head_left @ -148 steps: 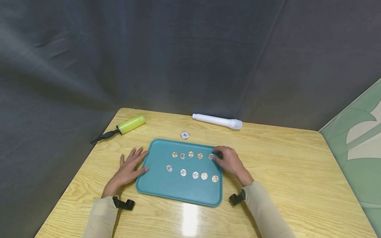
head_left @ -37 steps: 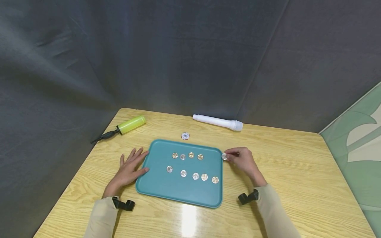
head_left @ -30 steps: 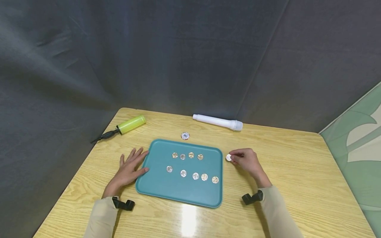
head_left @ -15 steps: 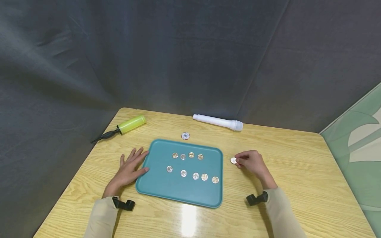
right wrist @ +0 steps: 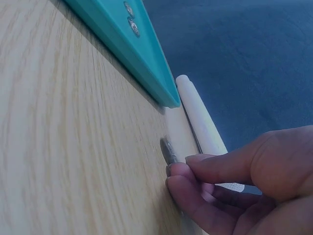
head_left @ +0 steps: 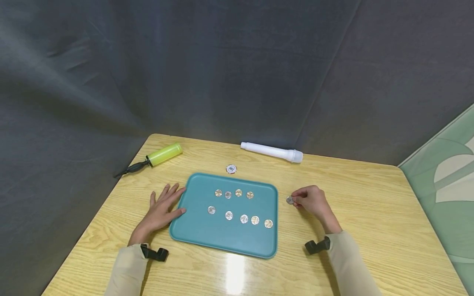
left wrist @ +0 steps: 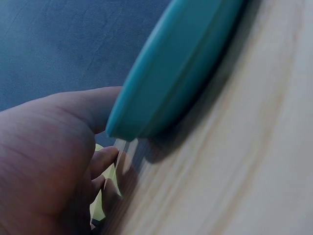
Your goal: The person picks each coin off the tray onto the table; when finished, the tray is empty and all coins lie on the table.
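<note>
A silver coin (head_left: 289, 200) is pinched between the thumb and fingers of my right hand (head_left: 312, 203), beside the right edge of the teal tray (head_left: 222, 242). In the right wrist view the coin (right wrist: 167, 150) is tilted close to the wooden surface; whether it touches cannot be told. My left hand (head_left: 159, 211) lies with spread, straight fingers at the tray's left rim, thumb and fingertips against it. Several gold and silver coins lie on the tray in two rows, among them a gold coin (head_left: 268, 223) at the lower right and a silver coin (head_left: 211, 210) at the left.
Behind the tray lies a white poker chip (head_left: 231, 169) with a number on it. A white microphone (head_left: 270, 151) rests along the table's back edge. At the back left is a yellow-green hand pump (head_left: 163, 155) with a black handle. A dark curtain (head_left: 237, 74) hangs behind.
My right hand has taken the silver coin from the right end of the tray's upper row and carried it rightward past the rim. My left hand has stayed in place.
</note>
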`<action>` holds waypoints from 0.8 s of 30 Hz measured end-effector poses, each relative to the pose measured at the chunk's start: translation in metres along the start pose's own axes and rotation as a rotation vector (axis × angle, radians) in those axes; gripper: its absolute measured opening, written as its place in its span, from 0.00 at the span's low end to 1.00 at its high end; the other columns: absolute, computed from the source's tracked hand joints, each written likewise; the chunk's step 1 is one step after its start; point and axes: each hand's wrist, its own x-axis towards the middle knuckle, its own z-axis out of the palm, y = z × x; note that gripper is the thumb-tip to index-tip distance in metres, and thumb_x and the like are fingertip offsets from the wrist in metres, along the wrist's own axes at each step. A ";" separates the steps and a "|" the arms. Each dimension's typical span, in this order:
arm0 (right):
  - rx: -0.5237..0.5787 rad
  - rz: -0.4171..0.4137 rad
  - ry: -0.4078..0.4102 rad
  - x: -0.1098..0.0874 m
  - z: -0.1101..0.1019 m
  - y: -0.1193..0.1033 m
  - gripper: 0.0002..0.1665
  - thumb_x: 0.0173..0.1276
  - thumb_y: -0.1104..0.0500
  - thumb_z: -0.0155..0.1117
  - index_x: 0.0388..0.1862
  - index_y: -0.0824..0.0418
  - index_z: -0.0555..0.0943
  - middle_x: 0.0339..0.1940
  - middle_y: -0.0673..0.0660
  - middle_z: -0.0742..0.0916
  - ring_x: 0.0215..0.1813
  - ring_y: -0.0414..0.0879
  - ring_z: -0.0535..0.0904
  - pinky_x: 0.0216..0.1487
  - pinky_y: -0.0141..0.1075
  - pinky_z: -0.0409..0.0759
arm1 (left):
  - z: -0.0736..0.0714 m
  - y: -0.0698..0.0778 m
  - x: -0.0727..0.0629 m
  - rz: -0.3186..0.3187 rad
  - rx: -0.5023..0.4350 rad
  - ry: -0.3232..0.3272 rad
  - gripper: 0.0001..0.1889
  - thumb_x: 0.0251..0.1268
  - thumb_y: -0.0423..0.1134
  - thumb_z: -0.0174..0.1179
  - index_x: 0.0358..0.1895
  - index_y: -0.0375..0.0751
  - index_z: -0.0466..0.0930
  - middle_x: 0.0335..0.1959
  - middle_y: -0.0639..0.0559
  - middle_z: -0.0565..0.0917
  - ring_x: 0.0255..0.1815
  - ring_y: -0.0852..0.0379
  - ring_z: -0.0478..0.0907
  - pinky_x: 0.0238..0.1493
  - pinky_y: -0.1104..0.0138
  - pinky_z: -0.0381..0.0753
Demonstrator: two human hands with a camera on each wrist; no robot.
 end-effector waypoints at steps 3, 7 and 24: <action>-0.014 -0.005 0.009 0.000 0.000 0.000 0.09 0.69 0.69 0.64 0.43 0.74 0.87 0.34 0.64 0.91 0.30 0.38 0.86 0.31 0.28 0.86 | 0.000 0.000 0.000 0.000 0.003 0.001 0.37 0.69 0.50 0.62 0.78 0.49 0.61 0.81 0.34 0.54 0.83 0.29 0.39 0.71 0.27 0.23; -0.022 -0.009 0.016 0.000 0.000 0.000 0.09 0.69 0.68 0.64 0.42 0.73 0.87 0.32 0.63 0.91 0.29 0.39 0.86 0.31 0.28 0.85 | 0.000 0.000 0.000 -0.001 0.002 0.001 0.37 0.69 0.50 0.62 0.78 0.49 0.61 0.81 0.34 0.54 0.83 0.29 0.39 0.71 0.27 0.23; 0.016 -0.070 0.037 -0.007 -0.015 -0.013 0.12 0.72 0.65 0.62 0.46 0.73 0.85 0.37 0.68 0.90 0.33 0.44 0.88 0.35 0.33 0.88 | 0.000 0.000 0.000 0.006 0.001 0.003 0.36 0.69 0.50 0.62 0.78 0.49 0.61 0.81 0.34 0.54 0.83 0.28 0.39 0.71 0.26 0.24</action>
